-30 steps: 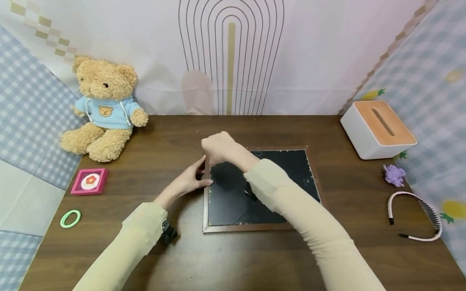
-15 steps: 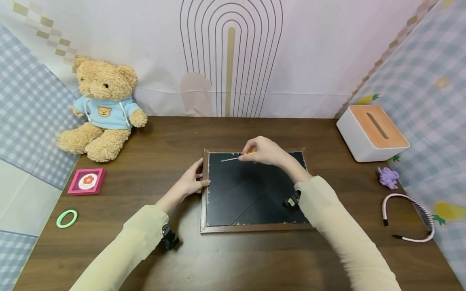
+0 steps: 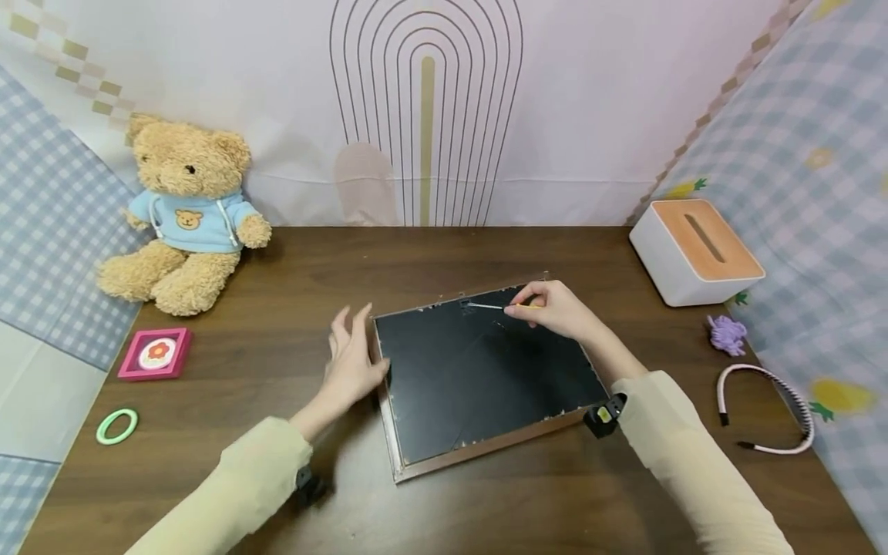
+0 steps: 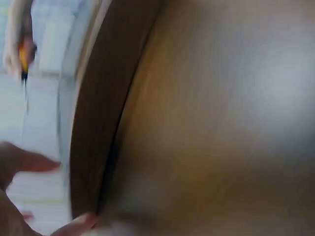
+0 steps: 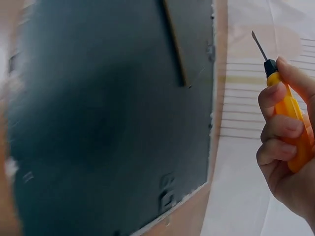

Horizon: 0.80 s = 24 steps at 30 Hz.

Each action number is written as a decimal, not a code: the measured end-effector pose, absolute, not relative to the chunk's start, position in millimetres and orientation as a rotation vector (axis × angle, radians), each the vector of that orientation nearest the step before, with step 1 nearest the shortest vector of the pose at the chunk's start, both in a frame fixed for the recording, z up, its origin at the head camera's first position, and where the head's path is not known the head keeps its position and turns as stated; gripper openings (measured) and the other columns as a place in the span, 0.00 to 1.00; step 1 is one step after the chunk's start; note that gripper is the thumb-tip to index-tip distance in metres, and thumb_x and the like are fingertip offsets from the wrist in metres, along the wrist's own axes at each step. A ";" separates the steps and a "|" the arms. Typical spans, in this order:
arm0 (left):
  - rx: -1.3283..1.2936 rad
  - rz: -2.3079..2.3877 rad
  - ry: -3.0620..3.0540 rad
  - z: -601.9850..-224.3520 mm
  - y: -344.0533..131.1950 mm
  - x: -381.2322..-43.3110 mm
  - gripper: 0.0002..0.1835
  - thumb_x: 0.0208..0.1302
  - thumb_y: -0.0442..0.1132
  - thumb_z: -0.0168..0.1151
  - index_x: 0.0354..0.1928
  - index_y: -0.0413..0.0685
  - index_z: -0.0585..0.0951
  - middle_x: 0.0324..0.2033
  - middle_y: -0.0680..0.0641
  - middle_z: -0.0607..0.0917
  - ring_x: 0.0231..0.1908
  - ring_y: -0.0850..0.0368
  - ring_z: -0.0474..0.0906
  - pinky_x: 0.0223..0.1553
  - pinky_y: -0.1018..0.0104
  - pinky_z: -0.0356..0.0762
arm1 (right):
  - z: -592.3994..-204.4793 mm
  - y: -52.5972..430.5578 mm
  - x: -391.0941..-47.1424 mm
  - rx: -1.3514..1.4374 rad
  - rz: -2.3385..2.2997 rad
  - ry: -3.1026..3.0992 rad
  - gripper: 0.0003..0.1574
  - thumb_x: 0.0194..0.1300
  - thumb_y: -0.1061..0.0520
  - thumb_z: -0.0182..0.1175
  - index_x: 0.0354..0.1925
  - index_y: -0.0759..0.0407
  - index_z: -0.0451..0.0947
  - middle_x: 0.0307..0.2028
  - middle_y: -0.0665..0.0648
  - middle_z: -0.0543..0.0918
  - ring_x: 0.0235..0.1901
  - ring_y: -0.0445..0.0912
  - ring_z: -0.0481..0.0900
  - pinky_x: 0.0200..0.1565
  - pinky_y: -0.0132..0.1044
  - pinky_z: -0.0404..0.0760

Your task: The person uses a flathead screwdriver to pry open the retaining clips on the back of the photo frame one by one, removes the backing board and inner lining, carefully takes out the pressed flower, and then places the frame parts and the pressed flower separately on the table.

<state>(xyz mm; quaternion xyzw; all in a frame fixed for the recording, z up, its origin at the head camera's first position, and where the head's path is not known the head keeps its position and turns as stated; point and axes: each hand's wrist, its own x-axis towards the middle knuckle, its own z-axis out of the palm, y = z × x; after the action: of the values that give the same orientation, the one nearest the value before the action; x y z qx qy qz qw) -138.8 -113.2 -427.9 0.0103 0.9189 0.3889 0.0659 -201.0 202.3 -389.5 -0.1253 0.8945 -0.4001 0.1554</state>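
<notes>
A picture frame (image 3: 496, 447) lies back side up on the table, turned at an angle, its black backing board (image 3: 472, 385) showing. My right hand (image 3: 555, 308) grips a screwdriver (image 5: 294, 110) by its yellow handle, held over the far part of the board. The thin metal shaft points left in the head view. At the frame's left side is my left hand (image 3: 350, 366), fingers spread apart and thumb right at the edge. The left wrist view is blurred, with fingertips (image 4: 81, 223) close to the frame's brown side.
Along the left stand a teddy bear (image 3: 187, 223), a pink box (image 3: 154, 354) and a green ring (image 3: 116, 426). On the right are a tissue box (image 3: 701, 247), a purple hair tie (image 3: 728, 334) and a headband (image 3: 801, 401). A patterned cloth (image 3: 576, 116) hangs behind the table.
My right hand has moved rightward from the frame's far left corner with the screwdriver. The frame has turned counterclockwise in the head view. My left hand's fingers have spread wider.
</notes>
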 end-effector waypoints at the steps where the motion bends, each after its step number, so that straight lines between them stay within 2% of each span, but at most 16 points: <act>1: 0.126 1.090 2.848 -426.1 -114.2 -148.4 0.44 0.51 0.35 0.64 0.70 0.53 0.54 0.70 0.39 0.47 0.67 0.39 0.52 0.47 0.38 0.74 | -391.2 204.0 -199.5 -0.359 -1.148 2.564 0.15 0.60 0.52 0.63 0.39 0.63 0.80 0.13 0.60 0.75 0.12 0.40 0.63 0.15 0.31 0.57; 3: 0.332 0.889 2.934 -424.0 -114.8 -173.2 0.39 0.54 0.41 0.64 0.68 0.57 0.59 0.68 0.44 0.55 0.65 0.43 0.58 0.37 0.41 0.76 | -394.3 204.1 -196.5 -0.354 -1.154 2.561 0.15 0.60 0.52 0.63 0.39 0.62 0.80 0.14 0.63 0.76 0.14 0.46 0.68 0.15 0.30 0.58; 5: 0.534 0.681 2.918 -424.3 -113.8 -198.7 0.34 0.57 0.46 0.62 0.65 0.56 0.63 0.65 0.45 0.63 0.62 0.45 0.64 0.37 0.43 0.77 | -398.1 200.0 -194.0 -0.354 -1.170 2.550 0.15 0.60 0.52 0.63 0.39 0.62 0.80 0.15 0.66 0.77 0.17 0.52 0.71 0.16 0.30 0.58; 8: 0.692 0.498 2.777 -426.6 -112.6 -225.1 0.30 0.58 0.49 0.60 0.62 0.53 0.68 0.59 0.46 0.73 0.57 0.47 0.72 0.43 0.43 0.76 | -401.9 191.9 -190.3 -0.360 -1.196 2.518 0.15 0.59 0.51 0.63 0.39 0.61 0.80 0.17 0.66 0.78 0.20 0.57 0.74 0.16 0.30 0.59; 11: 0.722 0.488 2.696 -428.8 -114.5 -237.7 0.25 0.57 0.48 0.61 0.57 0.51 0.73 0.51 0.49 0.81 0.53 0.49 0.77 0.49 0.44 0.74 | -403.5 188.5 -187.8 -0.365 -1.204 2.511 0.15 0.59 0.51 0.64 0.39 0.61 0.80 0.16 0.62 0.78 0.17 0.50 0.71 0.16 0.30 0.58; 15: 0.758 0.546 2.645 -428.3 -118.9 -240.3 0.18 0.60 0.45 0.61 0.52 0.50 0.77 0.47 0.50 0.84 0.51 0.50 0.78 0.51 0.46 0.73 | -403.9 189.6 -187.3 -0.359 -1.194 2.523 0.14 0.59 0.51 0.64 0.38 0.61 0.80 0.14 0.56 0.76 0.13 0.41 0.66 0.16 0.30 0.57; 20: 0.808 0.634 2.655 -429.5 -121.4 -225.2 0.17 0.61 0.40 0.60 0.52 0.47 0.77 0.48 0.46 0.83 0.49 0.49 0.79 0.50 0.48 0.75 | -401.8 188.3 -187.4 -0.358 -1.180 2.533 0.14 0.59 0.51 0.64 0.38 0.60 0.80 0.16 0.65 0.78 0.16 0.47 0.69 0.18 0.30 0.58; 22: 0.809 0.725 2.687 -432.4 -122.0 -213.0 0.18 0.59 0.37 0.61 0.52 0.44 0.77 0.46 0.43 0.83 0.43 0.49 0.80 0.44 0.51 0.77 | -400.9 187.1 -187.3 -0.366 -1.166 2.533 0.15 0.59 0.50 0.64 0.38 0.59 0.80 0.18 0.68 0.78 0.17 0.49 0.71 0.18 0.30 0.60; 24: 0.777 0.832 2.725 -435.0 -120.8 -198.1 0.19 0.56 0.34 0.61 0.51 0.39 0.76 0.43 0.40 0.83 0.37 0.50 0.80 0.39 0.54 0.78 | -400.8 186.4 -187.8 -0.374 -1.151 2.535 0.15 0.59 0.49 0.63 0.38 0.59 0.80 0.18 0.69 0.78 0.16 0.47 0.71 0.18 0.30 0.61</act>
<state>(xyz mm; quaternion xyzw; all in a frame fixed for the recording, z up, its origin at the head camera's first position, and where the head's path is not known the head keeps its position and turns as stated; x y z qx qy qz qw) -198.1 -120.8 -435.0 0.2618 0.9187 0.2806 0.0939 -187.8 186.4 -400.8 -0.1314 0.8900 -0.4041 0.1655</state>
